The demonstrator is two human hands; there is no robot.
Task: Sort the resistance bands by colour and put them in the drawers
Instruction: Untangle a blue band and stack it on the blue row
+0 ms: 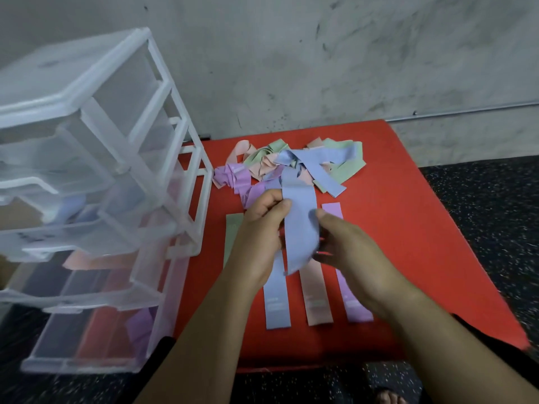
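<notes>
- Holding a blue band (pixel 300 228) over the red table (pixel 408 228), the left hand (pixel 262 228) is pinching one edge and the right hand (pixel 347 252) is pinching the other
- A mixed pile of bands (pixel 291 167) is lying behind the hands
- A green band (pixel 232 237), a flat blue band (pixel 277 304), a pink band (pixel 316 298) and a purple band (pixel 354 298) are lying in a row under the hands
- The clear drawers (pixel 87 199) are standing at the left

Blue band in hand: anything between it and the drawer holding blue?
Nothing visible blocks it. Left hand and right hand hold the blue band above the mat; the drawer holding blue is to their left, only a flat green band on the mat between.
</notes>
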